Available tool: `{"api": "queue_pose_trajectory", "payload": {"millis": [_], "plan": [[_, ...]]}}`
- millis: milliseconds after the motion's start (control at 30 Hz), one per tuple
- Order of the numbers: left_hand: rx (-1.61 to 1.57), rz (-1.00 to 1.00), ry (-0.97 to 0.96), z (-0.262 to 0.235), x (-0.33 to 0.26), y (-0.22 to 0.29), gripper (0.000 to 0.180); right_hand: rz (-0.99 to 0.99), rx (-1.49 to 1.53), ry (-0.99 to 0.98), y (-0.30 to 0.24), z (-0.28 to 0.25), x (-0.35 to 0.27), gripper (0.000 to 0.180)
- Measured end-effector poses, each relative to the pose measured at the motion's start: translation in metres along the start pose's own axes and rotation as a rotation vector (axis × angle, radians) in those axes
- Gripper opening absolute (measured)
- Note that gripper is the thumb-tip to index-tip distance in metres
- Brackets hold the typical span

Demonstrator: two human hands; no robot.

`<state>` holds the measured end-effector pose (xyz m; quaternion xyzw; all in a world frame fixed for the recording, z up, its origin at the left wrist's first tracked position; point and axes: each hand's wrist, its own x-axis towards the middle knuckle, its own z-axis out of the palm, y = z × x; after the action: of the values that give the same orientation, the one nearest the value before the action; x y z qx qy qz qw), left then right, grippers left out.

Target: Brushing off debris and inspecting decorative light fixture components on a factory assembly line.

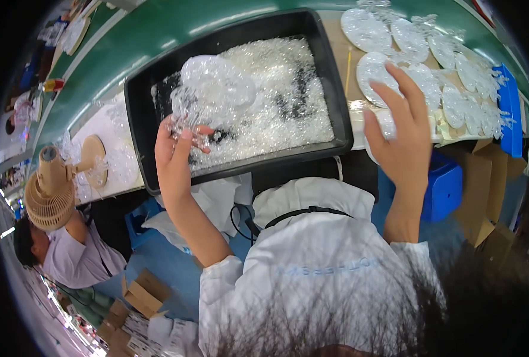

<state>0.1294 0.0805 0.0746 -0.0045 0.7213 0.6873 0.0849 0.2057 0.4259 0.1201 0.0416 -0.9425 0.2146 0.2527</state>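
Observation:
My left hand (174,153) is raised over the near-left part of a black tray (336,101) and pinches the lower edge of a clear round plastic piece (215,88) with a frilly rim. The tray holds a heap of small clear plastic bits (282,101). My right hand (400,128) is lifted to the right of the tray with fingers spread and nothing in it. It hovers over the near end of a row of clear round pieces (419,53) lying on the table.
The green table (157,24) runs along the top. A blue bin (444,187) and cardboard boxes (484,190) stand under it at right. At left, another person (68,250) sits by a small beige fan (49,190). More boxes (139,294) lie on the blue floor.

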Motion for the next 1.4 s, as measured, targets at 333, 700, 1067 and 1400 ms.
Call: {"api": "queue_pose_trajectory", "payload": {"millis": [333,700,1067,1400], "plan": [[-0.054,0.066,-0.085,0.001,0.003,0.007,0.035,-0.467,0.761,-0.804,-0.084,0.188,-0.124,0.028],[-0.077,0.105,-0.203,-0.006,0.007,0.018,0.037,-0.04,0.843,0.147,-0.052,0.055,0.036,0.052],[0.335,0.15,-0.256,-0.005,0.023,0.02,0.04,0.186,1.144,-0.545,-0.06,0.088,0.054,0.054],[0.851,0.047,-0.42,-0.007,0.028,0.041,0.022,0.108,1.077,-0.503,-0.056,0.083,0.05,0.051]]}}
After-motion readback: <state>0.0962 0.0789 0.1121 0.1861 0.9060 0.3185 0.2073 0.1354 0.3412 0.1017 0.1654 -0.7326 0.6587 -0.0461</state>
